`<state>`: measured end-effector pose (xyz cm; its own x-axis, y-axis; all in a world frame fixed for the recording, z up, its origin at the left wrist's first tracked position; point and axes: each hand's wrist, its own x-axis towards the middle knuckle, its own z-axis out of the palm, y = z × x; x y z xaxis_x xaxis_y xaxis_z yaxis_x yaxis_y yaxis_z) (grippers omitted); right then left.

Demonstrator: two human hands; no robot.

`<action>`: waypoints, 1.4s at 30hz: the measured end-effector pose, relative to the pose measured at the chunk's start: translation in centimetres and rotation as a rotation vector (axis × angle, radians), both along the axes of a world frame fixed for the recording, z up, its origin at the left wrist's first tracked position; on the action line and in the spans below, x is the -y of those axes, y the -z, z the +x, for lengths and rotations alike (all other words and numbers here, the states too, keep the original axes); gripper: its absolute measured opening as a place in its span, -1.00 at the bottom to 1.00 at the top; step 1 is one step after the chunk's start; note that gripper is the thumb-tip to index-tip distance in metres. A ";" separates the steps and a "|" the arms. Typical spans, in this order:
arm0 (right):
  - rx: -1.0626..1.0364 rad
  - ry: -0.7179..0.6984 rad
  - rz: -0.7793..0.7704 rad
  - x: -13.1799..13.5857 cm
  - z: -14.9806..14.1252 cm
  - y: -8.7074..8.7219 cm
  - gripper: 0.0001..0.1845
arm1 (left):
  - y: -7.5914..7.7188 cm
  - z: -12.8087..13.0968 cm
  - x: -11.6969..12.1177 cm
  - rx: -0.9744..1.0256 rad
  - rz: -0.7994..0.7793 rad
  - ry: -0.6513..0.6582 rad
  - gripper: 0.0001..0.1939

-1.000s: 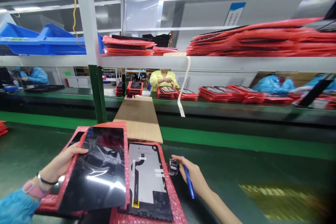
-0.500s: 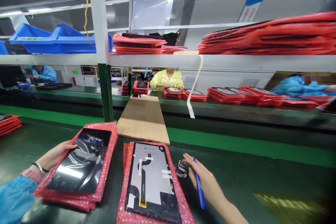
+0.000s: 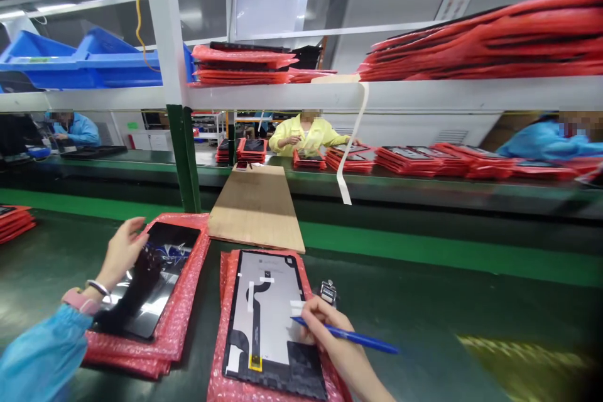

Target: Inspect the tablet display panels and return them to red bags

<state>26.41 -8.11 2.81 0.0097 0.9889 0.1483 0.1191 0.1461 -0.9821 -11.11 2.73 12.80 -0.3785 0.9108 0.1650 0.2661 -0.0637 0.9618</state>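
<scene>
My left hand (image 3: pixel 121 252) holds nothing; its fingers are apart above the upper left part of a glossy black screen panel (image 3: pixel 141 301). That panel lies face up on red bubble-wrap sleeves (image 3: pixel 181 320) at the left. In my right hand (image 3: pixel 330 339) is a blue pen (image 3: pixel 362 340), its tip pointing left over a second panel (image 3: pixel 273 320). This panel shows its grey back, with a black flex cable (image 3: pixel 257 326) and white tape strips, and rests on red bubble wrap (image 3: pixel 217 358). Just beyond the right hand sits a small shiny metal object (image 3: pixel 328 292) whose kind I cannot make out.
A wooden board (image 3: pixel 259 207) spans from my green bench (image 3: pixel 424 301) toward the opposite one. A white post (image 3: pixel 162 25) and shelf edge (image 3: pixel 282 95) cross ahead, with red sleeves (image 3: pixel 490 44) and blue bins (image 3: pixel 94 63) above. Co-workers sit opposite, one in yellow (image 3: pixel 306 136).
My left hand has laid the black panel on the left stack, let go and lifted off it. My right hand has moved left over the grey-backed panel, its pen now turned tip-left.
</scene>
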 end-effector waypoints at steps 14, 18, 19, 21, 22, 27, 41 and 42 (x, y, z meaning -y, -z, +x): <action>0.317 0.098 0.126 0.4 -1.5 -0.3 -0.61 | 4.7 15.0 5.1 0.257 -0.443 0.552 -0.60; 0.294 0.109 0.107 0.4 -1.5 -0.3 -0.60 | 3.8 14.7 4.7 0.338 -0.504 0.550 -0.61; 0.278 0.115 0.099 0.4 -1.4 -0.2 -0.59 | 3.6 14.6 4.6 0.360 -0.521 0.548 -0.61; 0.234 0.125 0.080 0.3 -1.2 0.2 -0.58 | 3.4 14.5 4.2 0.401 -0.548 0.533 -0.60; 0.205 0.130 0.069 0.3 -1.1 0.4 -0.56 | 3.3 14.6 4.0 0.418 -0.553 0.524 -0.59; 0.026 0.142 0.013 0.4 -0.9 0.7 -0.51 | 3.2 16.5 3.5 0.477 -0.549 0.621 -0.66; -0.013 0.127 0.444 3.0 3.6 -6.6 -0.62 | -1.7 17.3 5.3 0.525 -0.209 0.680 -0.66; 0.052 0.081 0.513 3.6 3.9 -7.8 -0.56 | -2.4 17.2 5.5 0.533 -0.188 0.678 -0.66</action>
